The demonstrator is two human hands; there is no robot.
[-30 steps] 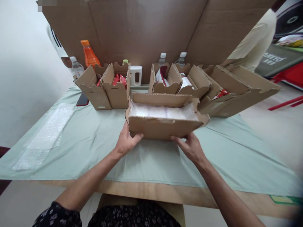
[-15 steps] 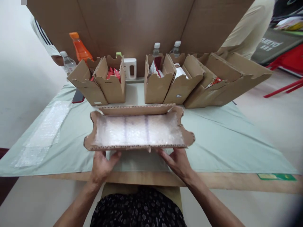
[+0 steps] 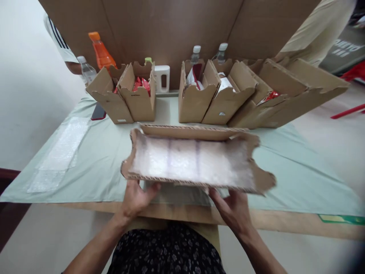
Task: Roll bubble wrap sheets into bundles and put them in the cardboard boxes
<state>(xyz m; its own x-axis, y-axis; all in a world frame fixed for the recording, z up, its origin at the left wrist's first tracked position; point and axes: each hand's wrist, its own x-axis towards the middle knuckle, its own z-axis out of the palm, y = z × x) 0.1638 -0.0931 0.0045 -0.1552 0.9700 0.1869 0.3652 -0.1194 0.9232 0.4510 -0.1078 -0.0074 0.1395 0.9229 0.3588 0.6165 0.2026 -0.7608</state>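
Note:
Both my hands hold a long open cardboard box (image 3: 194,132) by its near side, above the green cloth. Clear bubble wrap (image 3: 182,160) lines its inside, with two faint purple stripes across the middle. My left hand (image 3: 138,198) grips the near wall toward the left, thumb on the outside and fingertips hidden underneath. Toward the right, my right hand (image 3: 234,207) grips the same wall in a like way, its fingers partly hidden below. The box's right end sits a little lower than its left, and its edges are slightly blurred.
Several cardboard bins (image 3: 142,104) with packets stand along the back. Behind them are an orange bottle (image 3: 103,53), clear bottles (image 3: 196,55) and a white jug (image 3: 162,78). Flat bubble wrap (image 3: 61,152) and a phone (image 3: 98,112) lie left. People stand beyond the cardboard screen (image 3: 176,26).
Both hands have shifted the box to the right and its right end has dipped a little. The view has also moved slightly.

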